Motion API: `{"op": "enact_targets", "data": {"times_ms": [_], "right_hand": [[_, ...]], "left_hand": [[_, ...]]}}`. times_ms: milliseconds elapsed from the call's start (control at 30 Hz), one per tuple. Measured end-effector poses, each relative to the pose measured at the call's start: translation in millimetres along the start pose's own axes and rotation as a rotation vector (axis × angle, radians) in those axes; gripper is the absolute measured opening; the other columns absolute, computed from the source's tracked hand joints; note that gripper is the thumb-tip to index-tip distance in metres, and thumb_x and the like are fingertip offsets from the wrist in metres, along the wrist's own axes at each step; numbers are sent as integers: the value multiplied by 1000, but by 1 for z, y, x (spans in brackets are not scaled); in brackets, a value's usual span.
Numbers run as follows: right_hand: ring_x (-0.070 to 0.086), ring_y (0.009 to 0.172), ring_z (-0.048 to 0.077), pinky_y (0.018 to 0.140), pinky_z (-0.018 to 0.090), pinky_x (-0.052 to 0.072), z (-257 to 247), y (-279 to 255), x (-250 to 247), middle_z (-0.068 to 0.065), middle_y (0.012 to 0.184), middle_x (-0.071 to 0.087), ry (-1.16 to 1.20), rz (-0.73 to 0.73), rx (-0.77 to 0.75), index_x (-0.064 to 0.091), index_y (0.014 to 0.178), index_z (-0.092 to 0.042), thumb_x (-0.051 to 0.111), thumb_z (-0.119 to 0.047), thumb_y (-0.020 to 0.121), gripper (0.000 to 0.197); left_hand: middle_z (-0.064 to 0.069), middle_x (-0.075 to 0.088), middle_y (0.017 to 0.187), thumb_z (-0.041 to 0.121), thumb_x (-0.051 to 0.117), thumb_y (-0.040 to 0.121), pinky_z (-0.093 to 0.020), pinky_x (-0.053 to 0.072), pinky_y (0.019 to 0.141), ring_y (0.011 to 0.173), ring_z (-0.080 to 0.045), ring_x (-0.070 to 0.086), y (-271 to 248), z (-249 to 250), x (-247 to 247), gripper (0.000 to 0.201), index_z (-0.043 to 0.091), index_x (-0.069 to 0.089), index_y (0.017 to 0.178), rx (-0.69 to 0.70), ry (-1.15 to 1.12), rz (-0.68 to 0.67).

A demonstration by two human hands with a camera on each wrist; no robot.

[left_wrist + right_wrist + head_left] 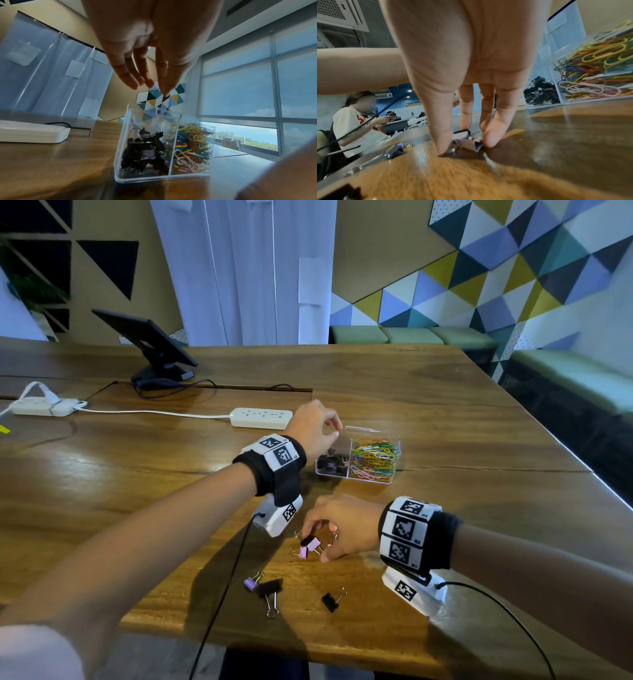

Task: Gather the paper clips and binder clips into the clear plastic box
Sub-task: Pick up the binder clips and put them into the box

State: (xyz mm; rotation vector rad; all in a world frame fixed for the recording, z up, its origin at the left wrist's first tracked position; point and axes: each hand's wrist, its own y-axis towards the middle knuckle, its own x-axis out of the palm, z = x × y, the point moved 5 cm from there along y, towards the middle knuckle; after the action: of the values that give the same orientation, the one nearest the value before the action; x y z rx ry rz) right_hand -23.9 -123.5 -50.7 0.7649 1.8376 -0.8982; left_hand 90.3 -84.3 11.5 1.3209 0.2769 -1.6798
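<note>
The clear plastic box stands mid-table, with black binder clips in its left compartment and coloured paper clips in its right. My left hand hovers over the left compartment, fingers pointing down and holding nothing. Nearer me, my right hand pinches a small cluster of pink and black binder clips lying on the wood. A purple clip, a larger black clip and a small black clip lie loose near the front edge.
Two white power strips and a tablet on a stand sit at the back left. Black wrist-camera cables trail over the table's front edge. A seated person shows beyond the table in the right wrist view.
</note>
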Motion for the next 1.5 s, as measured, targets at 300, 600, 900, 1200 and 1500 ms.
{"op": "enact_targets", "data": {"times_ms": [300, 600, 900, 1200, 1500], "right_hand": [[46, 86, 7, 72, 22, 38, 9, -12, 0, 0, 108, 57, -9, 27, 21, 63, 109, -18, 74, -25, 73, 39], [43, 80, -2, 74, 20, 35, 28, -24, -4, -12, 97, 48, 14, 37, 92, 62, 111, -22, 75, -29, 73, 41], [45, 88, 9, 66, 20, 37, 28, -24, 1, -16, 85, 41, 43, 45, 256, 52, 115, -23, 70, -56, 69, 59], [45, 68, -3, 60, 15, 37, 27, -15, 2, -9, 91, 55, 112, 84, 171, 66, 98, -18, 73, -29, 76, 26], [61, 84, 13, 75, 32, 56, 27, -13, 0, -4, 92, 63, 80, 98, 215, 68, 93, -16, 77, -23, 66, 29]], "left_hand": [[4, 59, 93, 35, 62, 86, -19, 44, 71, 85, -11, 55, -77, 6, -1, 23, 17, 61, 99, -48, 90, -576], [2, 54, 117, 56, 74, 66, -33, 49, 89, 103, -16, 53, -153, -3, 0, 73, 24, 42, 124, -219, 338, -993], [3, 54, 100, 31, 77, 73, -21, 51, 57, 84, -19, 66, -159, -11, 5, 41, 20, 53, 104, -295, 208, -997], [1, 65, 78, 10, 69, 82, -16, 52, 56, 65, -11, 62, -148, -13, 13, 20, 9, 63, 101, -304, 12, -950], [4, 64, 86, 15, 71, 78, -25, 51, 74, 79, -10, 58, -131, -5, 22, 14, 15, 66, 91, -157, 97, -740]]}}
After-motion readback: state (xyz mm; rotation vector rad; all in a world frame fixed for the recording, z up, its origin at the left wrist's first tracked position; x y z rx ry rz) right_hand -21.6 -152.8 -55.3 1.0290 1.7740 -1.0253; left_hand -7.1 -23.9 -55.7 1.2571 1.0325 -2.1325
